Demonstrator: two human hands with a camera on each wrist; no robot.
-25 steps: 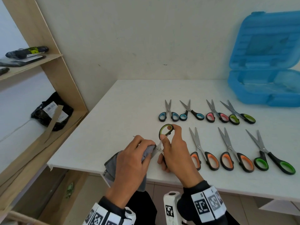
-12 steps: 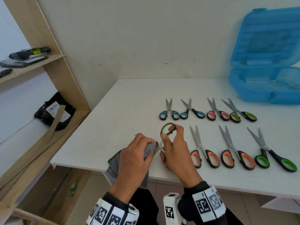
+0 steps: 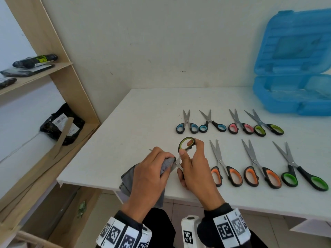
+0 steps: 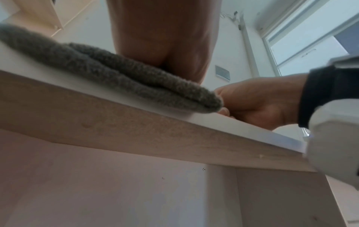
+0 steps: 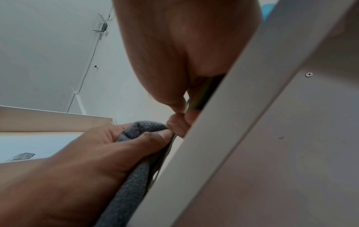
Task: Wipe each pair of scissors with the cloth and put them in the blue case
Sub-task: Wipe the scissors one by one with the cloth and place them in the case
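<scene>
My right hand (image 3: 192, 163) grips the yellow-green-handled scissors (image 3: 186, 143) by their handles near the table's front edge. My left hand (image 3: 152, 169) holds the grey cloth (image 3: 165, 165) wrapped round the blades; only a blade tip sticks out past its knuckles. In the left wrist view the grey cloth (image 4: 136, 79) lies over the table edge. The right wrist view shows my left hand (image 5: 108, 147) pinching the cloth (image 5: 141, 129) against the blade. The blue case (image 3: 293, 93) stands open at the back right, its lid raised.
Several scissors lie in two rows on the white table (image 3: 136, 126): blue (image 3: 187, 125), pink (image 3: 240, 126) and yellow-green pairs behind, orange (image 3: 226, 169) and green (image 3: 300, 174) pairs in front. A wooden shelf unit (image 3: 59, 72) with dark packages stands at the left.
My hands have stayed in place with the scissors and cloth; the left hand has shifted slightly along the blades. The camera view has drifted a little.
</scene>
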